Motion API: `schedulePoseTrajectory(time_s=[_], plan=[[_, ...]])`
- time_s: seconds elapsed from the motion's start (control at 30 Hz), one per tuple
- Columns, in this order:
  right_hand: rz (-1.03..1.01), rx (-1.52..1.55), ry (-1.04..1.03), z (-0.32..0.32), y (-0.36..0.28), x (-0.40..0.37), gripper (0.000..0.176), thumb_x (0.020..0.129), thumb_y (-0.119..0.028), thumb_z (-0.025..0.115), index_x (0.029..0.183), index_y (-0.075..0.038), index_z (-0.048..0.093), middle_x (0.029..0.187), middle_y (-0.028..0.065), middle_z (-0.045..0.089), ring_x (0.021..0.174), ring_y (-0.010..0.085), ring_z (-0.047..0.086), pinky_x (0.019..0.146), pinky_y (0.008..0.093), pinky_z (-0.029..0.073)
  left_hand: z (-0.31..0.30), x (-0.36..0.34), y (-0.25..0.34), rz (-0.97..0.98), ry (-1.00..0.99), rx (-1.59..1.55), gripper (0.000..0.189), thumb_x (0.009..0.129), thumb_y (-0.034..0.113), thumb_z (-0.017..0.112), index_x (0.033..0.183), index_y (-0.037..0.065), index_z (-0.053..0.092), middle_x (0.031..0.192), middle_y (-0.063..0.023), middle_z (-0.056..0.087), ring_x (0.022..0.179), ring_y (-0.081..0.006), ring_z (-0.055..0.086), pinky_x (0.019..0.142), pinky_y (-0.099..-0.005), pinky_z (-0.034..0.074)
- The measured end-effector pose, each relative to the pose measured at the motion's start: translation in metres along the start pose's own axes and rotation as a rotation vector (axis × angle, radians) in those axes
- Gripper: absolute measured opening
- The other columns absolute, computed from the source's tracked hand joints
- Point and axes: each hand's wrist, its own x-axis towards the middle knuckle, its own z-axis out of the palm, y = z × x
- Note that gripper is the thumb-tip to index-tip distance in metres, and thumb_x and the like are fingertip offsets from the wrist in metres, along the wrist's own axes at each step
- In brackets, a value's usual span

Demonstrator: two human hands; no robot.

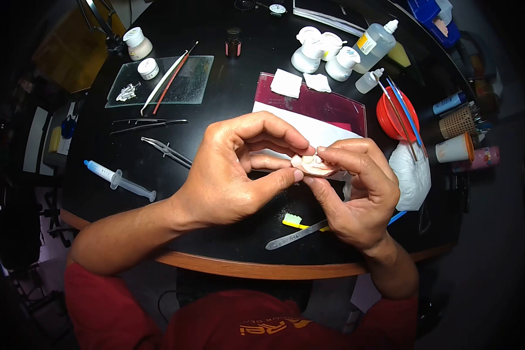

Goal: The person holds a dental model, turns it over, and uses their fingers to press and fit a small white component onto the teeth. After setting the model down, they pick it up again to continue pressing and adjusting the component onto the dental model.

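A small dental cast (317,168), pale pink with whitish teeth, is held up over the middle of the black table. My left hand (230,172) pinches its left end, thumb and index fingertip close together. My right hand (359,186) grips the other side, with index finger on top and thumb beneath. The fingertips cover part of the cast. Just below my right hand lie a scalpel handle (294,235) and a yellow toothbrush (293,221) with green bristles. A pair of tweezers (166,150) rests beside my left hand.
A syringe (119,181) and a glass slab (199,76) with brushes lie left. Behind my hands are white paper (280,115) and a maroon plate (347,111). White jars (339,64), a clear bottle (374,45) and a red bowl (391,119) stand right.
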Motion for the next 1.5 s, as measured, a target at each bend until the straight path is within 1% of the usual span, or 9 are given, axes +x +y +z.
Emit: schedulePoseTrajectory(time_s=[0.3, 0.47, 0.57, 0.63, 0.77, 0.97, 1.23, 1.33, 1.5], plan=[[0.006, 0.015, -0.012, -0.001, -0.004, 0.001, 0.034, 0.072, 0.009, 0.082, 0.103, 0.002, 0.072, 0.095, 0.0120, 0.066, 0.087, 0.0197, 0.071, 0.072, 0.0282, 0.060, 0.002, -0.001, 0.002, -0.053, -0.010, 0.008, 0.028, 0.086, -0.011, 0.073, 0.113, -0.010, 0.064, 0.113, -0.0187, 0.067, 0.107, -0.0227, 0.070, 0.095, -0.0318, 0.061], [0.026, -0.022, 0.017, -0.006, -0.006, 0.006, 0.041, 0.076, 0.010, 0.076, 0.115, 0.002, 0.067, 0.099, 0.0114, 0.063, 0.086, 0.0156, 0.064, 0.072, 0.0261, 0.053, 0.000, -0.002, 0.006, -0.095, 0.065, 0.072, 0.022, 0.086, -0.007, 0.076, 0.107, -0.009, 0.070, 0.106, -0.0188, 0.071, 0.098, -0.0197, 0.072, 0.086, -0.0269, 0.062], [0.076, 0.038, 0.077, -0.016, 0.004, 0.003, 0.035, 0.077, 0.009, 0.073, 0.110, 0.002, 0.066, 0.097, 0.0085, 0.062, 0.078, 0.0095, 0.055, 0.068, 0.0228, 0.045, -0.003, 0.004, 0.008, -0.049, 0.141, 0.074, 0.020, 0.086, -0.007, 0.076, 0.105, -0.009, 0.069, 0.106, -0.0178, 0.070, 0.101, -0.0196, 0.071, 0.086, -0.0264, 0.062], [0.056, -0.006, 0.035, -0.024, 0.004, 0.006, 0.022, 0.076, 0.008, 0.074, 0.096, 0.001, 0.069, 0.080, 0.0052, 0.062, 0.069, 0.0104, 0.054, 0.062, 0.0246, 0.042, -0.004, 0.005, 0.005, 0.016, 0.129, 0.197, 0.020, 0.085, -0.005, 0.077, 0.104, -0.007, 0.070, 0.104, -0.0160, 0.070, 0.097, -0.0182, 0.071, 0.083, -0.0271, 0.062], [-0.033, -0.191, -0.185, -0.019, -0.007, 0.018, 0.013, 0.069, 0.004, 0.078, 0.076, -0.003, 0.069, 0.060, 0.0049, 0.056, 0.058, 0.0180, 0.053, 0.057, 0.0304, 0.040, -0.007, 0.002, -0.004, 0.148, 0.100, 0.422, 0.019, 0.081, -0.002, 0.080, 0.099, -0.003, 0.073, 0.100, -0.0121, 0.072, 0.090, -0.0158, 0.071, 0.080, -0.0273, 0.059], [0.008, -0.215, -0.689, -0.017, -0.015, 0.009, 0.025, 0.068, -0.021, 0.088, 0.077, -0.008, 0.069, 0.070, 0.0042, 0.057, 0.072, 0.0253, 0.057, 0.067, 0.0380, 0.042, -0.005, 0.000, -0.002, 0.174, 0.108, 0.423, 0.021, 0.078, 0.006, 0.083, 0.097, -0.001, 0.076, 0.091, -0.0116, 0.074, 0.086, -0.0162, 0.071, 0.078, -0.0289, 0.054], [-0.070, -0.219, -0.502, -0.008, -0.010, 0.008, 0.018, 0.074, -0.012, 0.084, 0.085, -0.003, 0.072, 0.081, 0.0084, 0.069, 0.075, 0.0263, 0.062, 0.070, 0.0374, 0.048, -0.004, -0.002, -0.003, 0.287, 0.072, 0.462, 0.020, 0.077, 0.007, 0.082, 0.094, 0.001, 0.076, 0.090, -0.0107, 0.076, 0.086, -0.0211, 0.072, 0.079, -0.0319, 0.055], [-0.047, -0.265, -0.369, -0.006, -0.013, 0.010, 0.016, 0.074, 0.001, 0.080, 0.088, 0.000, 0.073, 0.082, 0.0099, 0.070, 0.074, 0.0262, 0.063, 0.066, 0.0351, 0.050, -0.004, -0.001, -0.003, 0.294, 0.060, 0.468, 0.020, 0.077, 0.007, 0.082, 0.094, 0.001, 0.076, 0.090, -0.0104, 0.075, 0.085, -0.0202, 0.072, 0.079, -0.0312, 0.055], [-0.106, -0.262, -0.204, -0.002, -0.010, 0.011, 0.014, 0.073, 0.004, 0.078, 0.085, -0.001, 0.073, 0.079, 0.0095, 0.068, 0.072, 0.0251, 0.062, 0.067, 0.0343, 0.049, -0.002, -0.002, -0.002, 0.209, 0.083, 0.405, 0.020, 0.079, 0.003, 0.082, 0.098, -0.001, 0.074, 0.093, -0.0104, 0.074, 0.087, -0.0150, 0.070, 0.080, -0.0278, 0.054]])
